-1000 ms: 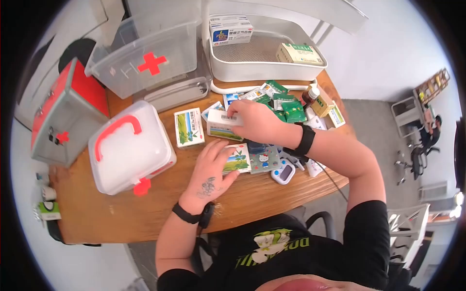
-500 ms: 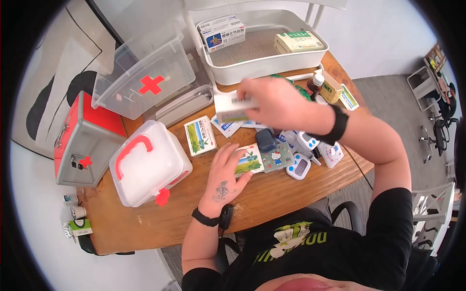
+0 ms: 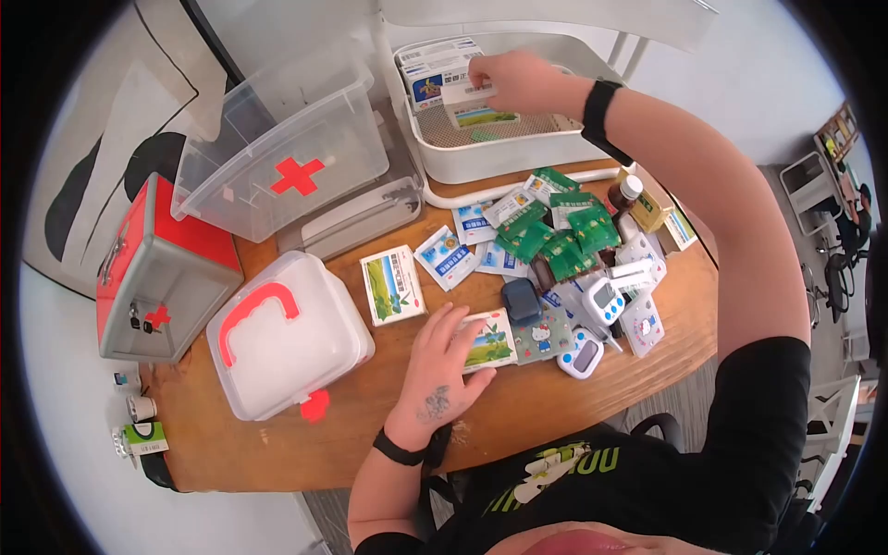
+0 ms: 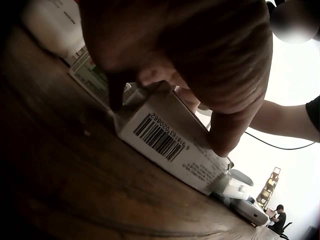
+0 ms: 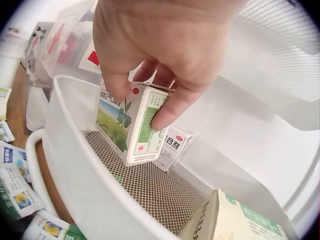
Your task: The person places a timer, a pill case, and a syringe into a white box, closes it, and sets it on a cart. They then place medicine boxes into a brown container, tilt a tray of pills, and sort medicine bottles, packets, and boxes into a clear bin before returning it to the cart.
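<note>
The right hand [image 3: 529,83] pinches a white medicine box [image 3: 481,109] with a green landscape picture, over the mesh floor of the white basket [image 3: 499,159]. In the right wrist view, fingers and thumb hold that box [image 5: 131,122] by its upper end, in front of another white box [image 5: 174,145]. On the table, the left hand [image 3: 438,372] has its fingers and thumb around a similar box [image 3: 488,340]; the left wrist view shows this box [image 4: 167,140] lying with its barcode side visible. Whether anything lies inside it cannot be told.
A third landscape box [image 3: 392,285] lies left of blue-white sachets [image 3: 447,258]. Green sachets [image 3: 566,231], a brown bottle [image 3: 625,192] and white devices [image 3: 581,353] lie to the right. A lidded case [image 3: 287,342], clear bin [image 3: 277,157] and red-grey cabinet [image 3: 166,277] stand left.
The right hand has lifted its box from the table beside the sachets and carried it up and away into the basket. The left hand stays at its box. The head view has shifted.
</note>
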Available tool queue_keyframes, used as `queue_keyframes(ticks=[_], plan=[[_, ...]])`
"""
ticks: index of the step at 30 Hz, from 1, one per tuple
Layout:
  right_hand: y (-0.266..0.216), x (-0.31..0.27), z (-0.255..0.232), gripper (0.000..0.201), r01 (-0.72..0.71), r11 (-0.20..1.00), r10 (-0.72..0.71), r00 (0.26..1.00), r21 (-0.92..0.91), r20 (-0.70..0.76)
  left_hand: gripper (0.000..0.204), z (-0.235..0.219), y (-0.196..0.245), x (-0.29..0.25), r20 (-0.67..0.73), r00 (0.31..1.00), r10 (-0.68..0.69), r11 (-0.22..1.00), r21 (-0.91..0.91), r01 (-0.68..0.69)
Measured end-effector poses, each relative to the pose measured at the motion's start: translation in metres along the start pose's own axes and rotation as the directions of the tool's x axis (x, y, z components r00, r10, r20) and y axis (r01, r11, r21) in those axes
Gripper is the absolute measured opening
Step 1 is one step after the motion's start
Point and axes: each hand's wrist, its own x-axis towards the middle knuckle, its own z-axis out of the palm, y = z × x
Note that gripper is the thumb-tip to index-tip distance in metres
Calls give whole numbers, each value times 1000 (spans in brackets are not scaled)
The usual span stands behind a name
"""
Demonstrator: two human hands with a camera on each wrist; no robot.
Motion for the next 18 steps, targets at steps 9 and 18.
queue_keyframes(ticks=[9,18], plan=[[20,66,58,31,128,988,-130,991,84,12,61,-3,-2,2,26,999,-40,999,-5,40],[16,77,62,30,111,989,-118,991,-101,-60,61,-5,-1,4,58,996,-69,998,5,69]])
